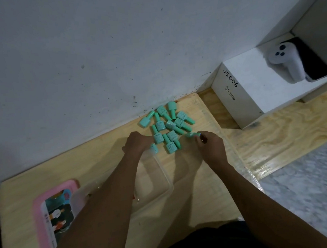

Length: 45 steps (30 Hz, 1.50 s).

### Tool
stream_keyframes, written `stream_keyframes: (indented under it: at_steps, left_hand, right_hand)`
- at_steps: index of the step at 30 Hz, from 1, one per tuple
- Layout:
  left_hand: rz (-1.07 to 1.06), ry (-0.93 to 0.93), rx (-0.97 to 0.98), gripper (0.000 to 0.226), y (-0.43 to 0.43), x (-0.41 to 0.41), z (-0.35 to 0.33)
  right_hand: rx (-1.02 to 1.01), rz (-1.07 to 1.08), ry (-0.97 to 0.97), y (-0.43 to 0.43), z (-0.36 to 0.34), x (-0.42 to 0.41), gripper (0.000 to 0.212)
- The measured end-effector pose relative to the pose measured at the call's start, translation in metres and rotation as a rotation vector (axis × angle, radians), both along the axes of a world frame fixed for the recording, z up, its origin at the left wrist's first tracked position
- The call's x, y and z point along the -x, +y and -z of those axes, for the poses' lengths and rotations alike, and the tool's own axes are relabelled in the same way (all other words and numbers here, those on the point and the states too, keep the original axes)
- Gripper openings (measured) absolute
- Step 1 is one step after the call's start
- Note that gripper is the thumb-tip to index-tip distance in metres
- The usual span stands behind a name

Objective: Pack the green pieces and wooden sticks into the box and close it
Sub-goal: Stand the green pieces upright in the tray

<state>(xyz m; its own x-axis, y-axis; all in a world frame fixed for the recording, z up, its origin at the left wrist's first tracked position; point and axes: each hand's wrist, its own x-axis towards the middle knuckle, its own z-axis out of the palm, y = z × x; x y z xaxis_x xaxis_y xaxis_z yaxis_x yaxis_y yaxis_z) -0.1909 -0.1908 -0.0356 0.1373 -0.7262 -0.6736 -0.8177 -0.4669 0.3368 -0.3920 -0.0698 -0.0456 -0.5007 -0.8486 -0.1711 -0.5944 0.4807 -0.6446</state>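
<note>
1. Desk: pale plywood top, carrying every item below.
2. White cabinet: far right, marked "JS 006"; a white controller lies on its shelf. Not part of the task.
3. Pink tray: near left, printed picture on its face, partly under the left forearm.
4. Clear box: near centre, open top, between the two forearms; no lid identifiable.
5. Left grip: at the near left edge of the heap, fingers curled under. One green piece touches its right side; whether it is held cannot be told.
6. Right grip: at the near right edge of the heap, fingertips pinching a blurred piece.
7. Green pieces: about a dozen small bottle shapes, loose heap, far centre, just beyond both grips and beyond the box.
8. Wooden sticks: none visible.

Step in hand, by judgement: gathering pieces for the box; packing is barely begun. To do it well, carry each piece the short way back over the near rim and lay it flat, side by side, so that the closing lid meets nothing proud.
</note>
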Motion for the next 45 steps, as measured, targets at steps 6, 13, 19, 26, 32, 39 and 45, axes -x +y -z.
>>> stream_keyframes:
  at_steps: [6,13,19,26,32,39,45]
  left_hand:
    - [0.024,0.219,0.301,0.023,0.015,-0.016,-0.028]
    - [-0.111,0.478,0.481,0.020,0.054,-0.056,-0.066]
    - [-0.189,0.501,0.554,0.012,0.088,-0.089,-0.075]
    - [-0.221,0.449,0.566,0.020,0.112,-0.099,-0.056]
    - [-0.218,0.435,0.538,0.017,0.114,-0.091,-0.038]
    - [-0.197,0.334,0.494,0.015,0.111,-0.079,-0.015]
    - [-0.172,0.244,0.482,0.013,0.110,-0.066,-0.005]
  right_hand:
    - [0.095,0.159,-0.314,0.006,-0.041,-0.011,0.025]
    - [0.039,0.175,-0.733,0.012,-0.079,-0.045,0.026]
    - [0.025,-0.222,-0.341,0.014,-0.074,-0.091,0.022]
    - [0.115,-0.524,0.352,-0.002,-0.041,-0.123,0.024]
    - [0.083,-0.583,0.573,-0.006,-0.021,-0.127,0.021]
    - [0.093,-0.562,0.604,-0.010,-0.019,-0.126,0.020]
    - [0.074,-0.604,0.528,-0.012,-0.018,-0.121,0.022]
